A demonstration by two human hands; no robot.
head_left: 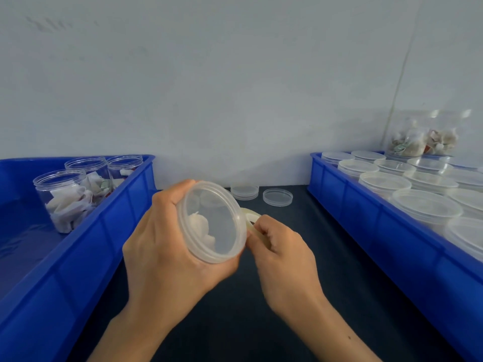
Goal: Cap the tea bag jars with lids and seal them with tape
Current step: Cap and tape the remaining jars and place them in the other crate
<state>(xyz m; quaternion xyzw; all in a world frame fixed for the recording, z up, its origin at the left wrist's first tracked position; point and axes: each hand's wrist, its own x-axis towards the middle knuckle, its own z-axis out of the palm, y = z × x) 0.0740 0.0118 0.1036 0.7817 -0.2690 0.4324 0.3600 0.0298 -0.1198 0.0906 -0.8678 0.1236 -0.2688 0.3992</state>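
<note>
1. Far left on my feed sits a blue bin (86,246) holding three uncapped clear jars (64,197) of white tea bags, grouped at its back corner near the wall.
2. Next comes the left hand (167,246), fingers and thumb curled around a capped jar (211,223). It is held off the dark table (326,257) and tilted, so its clear lid (218,228) faces me; I can see white tea bags through the lid.
3. Just right of the lid's rim I see a pale roll of tape (249,218), touching or nearly touching the jar; the blur there stops me saying which.
4. The right hand (282,254) has its fingers curled in, pinching the tape roll right beside the lid's edge.
5. Behind the hands, at the foot of the wall, a short stack of clear lids (244,192) stands on the table, with a single loose lid (277,197) just to its right.
6. On the right, a second blue bin (366,218) is packed with rows of capped jars (426,209), their lids facing up.
7. At that bin's far end, a clear bag (426,139) of mixed tea bags stands against the wall.
</note>
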